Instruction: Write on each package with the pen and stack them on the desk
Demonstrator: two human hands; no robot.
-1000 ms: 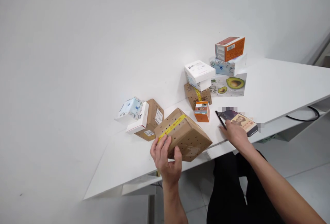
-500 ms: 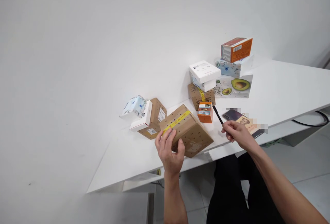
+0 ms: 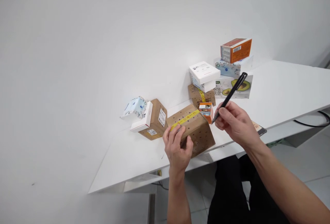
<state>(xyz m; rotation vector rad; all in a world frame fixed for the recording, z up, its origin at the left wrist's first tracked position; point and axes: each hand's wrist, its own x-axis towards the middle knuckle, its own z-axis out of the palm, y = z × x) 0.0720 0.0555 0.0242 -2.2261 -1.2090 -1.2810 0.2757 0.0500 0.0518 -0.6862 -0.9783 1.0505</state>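
Note:
A brown cardboard box (image 3: 202,138) with yellow tape across its top sits at the table's front edge. My left hand (image 3: 177,146) grips its left end, fingers over the taped top and thumb against the near side. To the right, my right hand (image 3: 235,122) pinches a black pen (image 3: 230,95), its tip pointing down and left and its clip end up. Just behind the pen tip stands a small orange box (image 3: 206,111), partly hidden by the cardboard box. A phone with a printed card (image 3: 257,126) lies mostly hidden under my right hand.
Left on the white table (image 3: 123,162), another cardboard box (image 3: 154,117) stands beside a white box (image 3: 143,119) and a floral tissue pack (image 3: 134,107). Further back are a stacked white carton (image 3: 205,73), an orange carton (image 3: 236,50) and an avocado-printed box (image 3: 249,86).
My right hand has moved up and left, and the pen has swung round so its tip points down. The cardboard box has shifted slightly right and turned under my left hand.

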